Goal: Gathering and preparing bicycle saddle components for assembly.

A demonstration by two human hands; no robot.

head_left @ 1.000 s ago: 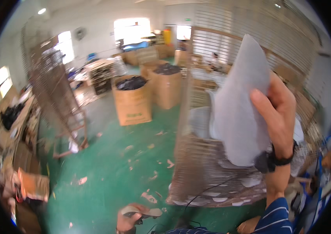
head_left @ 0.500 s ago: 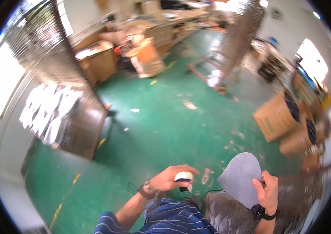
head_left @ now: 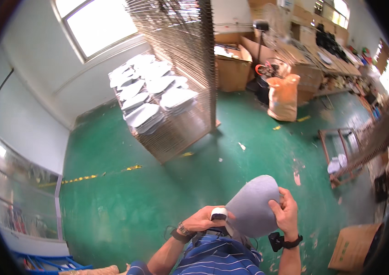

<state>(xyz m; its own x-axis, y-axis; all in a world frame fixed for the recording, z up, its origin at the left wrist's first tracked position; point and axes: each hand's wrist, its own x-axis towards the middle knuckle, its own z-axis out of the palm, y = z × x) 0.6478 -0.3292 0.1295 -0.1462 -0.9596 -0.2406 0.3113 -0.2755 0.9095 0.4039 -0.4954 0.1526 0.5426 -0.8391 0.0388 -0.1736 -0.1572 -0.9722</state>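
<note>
A grey, rounded sheet (head_left: 255, 208), wide at one end and narrowing towards the lower left, is held up in front of my body. My right hand (head_left: 286, 211) pinches its right edge, thumb on the near face and fingers behind. My left hand (head_left: 200, 219) is closed around a small rounded white object with a dark face (head_left: 219, 213), whose kind I cannot make out. The left fingertips reach the sheet's left edge and are partly hidden by it. Similar pale sheets (head_left: 146, 114) lie in several stacks on a mesh rack (head_left: 176, 133) ahead.
An orange sack (head_left: 283, 98) and a cardboard box (head_left: 232, 68) stand beyond the rack. Another rack (head_left: 364, 146) leans at the right, above a carton (head_left: 354, 247). A glazed partition (head_left: 20, 197) runs along the left, near blue framing (head_left: 50, 262). Scraps lie on the green floor (head_left: 167, 192).
My view has swung left, bringing the rack with stacked sheets towards the middle. My hands have come closer together, and the left fingers now meet the grey sheet's edge.
</note>
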